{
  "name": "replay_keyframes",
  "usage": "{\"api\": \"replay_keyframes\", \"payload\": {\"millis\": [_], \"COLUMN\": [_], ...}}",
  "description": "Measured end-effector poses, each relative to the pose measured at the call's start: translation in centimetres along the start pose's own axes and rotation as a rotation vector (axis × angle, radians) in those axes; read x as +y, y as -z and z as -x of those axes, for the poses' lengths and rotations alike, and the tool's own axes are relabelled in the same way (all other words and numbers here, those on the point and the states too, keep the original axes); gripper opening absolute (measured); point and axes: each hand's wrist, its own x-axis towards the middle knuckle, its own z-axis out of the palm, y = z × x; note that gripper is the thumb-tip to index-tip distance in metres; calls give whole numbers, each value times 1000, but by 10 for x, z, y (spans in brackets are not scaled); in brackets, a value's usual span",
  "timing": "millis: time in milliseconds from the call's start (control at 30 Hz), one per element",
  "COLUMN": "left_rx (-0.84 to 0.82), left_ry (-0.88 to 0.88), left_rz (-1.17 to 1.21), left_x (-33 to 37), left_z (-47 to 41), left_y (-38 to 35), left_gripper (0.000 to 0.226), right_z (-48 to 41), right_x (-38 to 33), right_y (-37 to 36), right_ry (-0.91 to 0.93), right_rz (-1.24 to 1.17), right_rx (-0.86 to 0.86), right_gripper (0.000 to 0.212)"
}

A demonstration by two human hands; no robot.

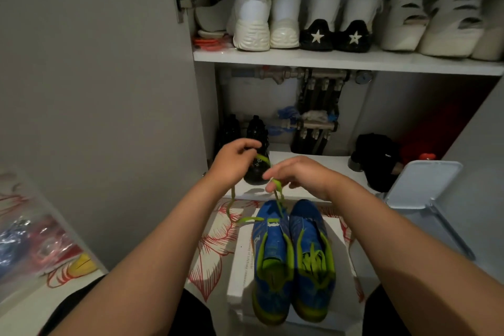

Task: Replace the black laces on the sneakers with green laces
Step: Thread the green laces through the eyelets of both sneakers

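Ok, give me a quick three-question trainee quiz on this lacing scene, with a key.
1. True or false: the left hand and the right hand both pinch the green lace.
2. The left sneaker and the right sneaker rest on: A) the white box; B) a chair; C) a stool.
3. Which sneaker does the held lace run into?
Key: 1 true; 2 A; 3 the left sneaker.
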Motion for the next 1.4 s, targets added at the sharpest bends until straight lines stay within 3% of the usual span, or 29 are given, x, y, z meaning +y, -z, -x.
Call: {"api": "replay_keyframes", "payload": {"millis": [100,233,500,700,1033,1200,1400], "left_rx": [74,89,30,20,19,59,49], "left_ry": [11,-8,9,9,-50,-99,-147], "left_rz": [295,426,483,533,432,466,429], "left_x": [29,54,90,126,183,209,234], "left_z": [8,17,35,29,9,-1,-11], "left_y": [5,17,18,22,26,33,42], "left_gripper": [27,24,12,8,11,15,10], "right_z": [7,26,64,82,87,81,80], "right_x": [-14,-40,-74,-108,-159,-180,-212], "right_y": [4,14,28,45,68,77,92], "right_ry": [79,121,151,177,295,253,193], "right_rz": [-217,-458,-484,-489,-507,-406,-210], "right_rx": [79,141,139,177,122,270,492], "right_gripper": [23,23,26,52,36,11,42]}}
